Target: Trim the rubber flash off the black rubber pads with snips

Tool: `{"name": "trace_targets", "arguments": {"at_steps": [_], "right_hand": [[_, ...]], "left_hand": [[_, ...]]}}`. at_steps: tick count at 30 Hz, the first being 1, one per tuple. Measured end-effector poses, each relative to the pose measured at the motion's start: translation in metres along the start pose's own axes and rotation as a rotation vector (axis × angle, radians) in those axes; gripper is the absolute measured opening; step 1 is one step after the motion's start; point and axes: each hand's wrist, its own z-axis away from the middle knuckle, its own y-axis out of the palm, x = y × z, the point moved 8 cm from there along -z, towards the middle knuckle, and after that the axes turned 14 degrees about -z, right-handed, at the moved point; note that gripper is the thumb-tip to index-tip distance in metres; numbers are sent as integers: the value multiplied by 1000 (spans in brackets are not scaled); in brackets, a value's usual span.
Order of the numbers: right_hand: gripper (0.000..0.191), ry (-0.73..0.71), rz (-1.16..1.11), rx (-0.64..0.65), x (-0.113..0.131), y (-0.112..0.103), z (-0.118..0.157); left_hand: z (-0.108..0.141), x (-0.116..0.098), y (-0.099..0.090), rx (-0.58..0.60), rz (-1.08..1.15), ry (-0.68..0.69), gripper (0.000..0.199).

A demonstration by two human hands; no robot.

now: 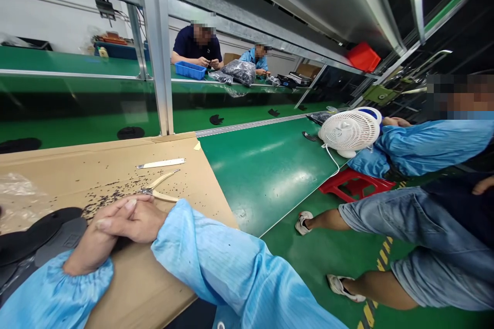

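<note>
From the head camera, the left hand [106,239] and right hand [141,221] lie folded together, one over the other, resting on a cardboard sheet [185,187]. Neither grips a tool. Just beyond the fingertips [133,204] lie spring-handled pliers [158,188], their pale handles spread apart, close beside the hands but apparently not touching them. A flat steel strip [160,163] lies farther along the cardboard, and black crumbs [113,193] are scattered around the pliers. Black shoe soles [42,236] and clear plastic [15,195] sit beside the left hand. Past the cardboard stretches a green workbench [266,185], with a white desk fan [349,131] at its edge. A co-worker's blue sleeve [428,149] reaches behind the fan.
</note>
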Motion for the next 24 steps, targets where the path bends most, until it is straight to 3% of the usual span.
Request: {"name": "trace_targets", "arguments": {"at_steps": [4, 24], "right_hand": [[36, -34, 39, 62, 6, 3, 1], [35, -56, 28, 59, 9, 2, 2]], "left_hand": [[-1, 1, 0, 7, 5, 12, 39], [-2, 6, 2, 50, 44, 36, 39]]}}
